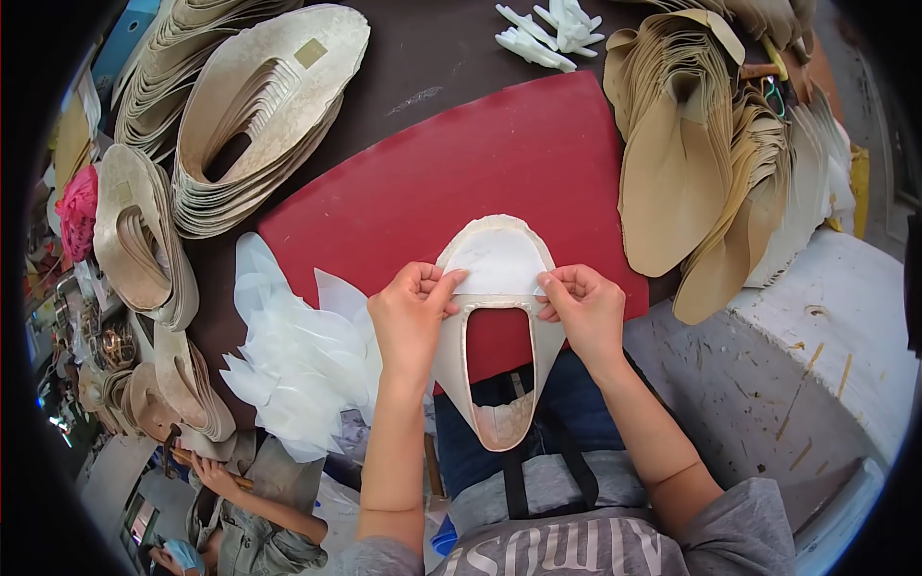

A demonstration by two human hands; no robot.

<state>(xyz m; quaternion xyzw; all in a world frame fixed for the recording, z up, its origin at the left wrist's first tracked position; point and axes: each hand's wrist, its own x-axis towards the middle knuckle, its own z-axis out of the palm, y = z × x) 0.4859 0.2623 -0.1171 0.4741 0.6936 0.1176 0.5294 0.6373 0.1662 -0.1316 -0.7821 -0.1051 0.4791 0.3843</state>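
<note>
A pale cream shoe upper (pixel 449 360) with a large oval opening lies in front of me, its toe on the red mat and its heel end hanging over the edge toward my lap. A thin white toe piece (pixel 499 257) covers the toe area. My left hand (pixel 415 305) pinches the left end of that piece's straight edge, thumb on top, against the upper. At the right end, my right hand (pixel 582 305) does the same with thumb and fingers. The fingertips under the upper are partly hidden.
The red mat (pixel 461 163) covers part of the dark table. Thin white sheet pieces (pixel 298 355) pile up at left. Stacked uppers (pixel 274 106) stand far left, tan stacks (pixel 677 163) at right. White strips (pixel 552 34) lie at the back. Another person's hand (pixel 211 475) is lower left.
</note>
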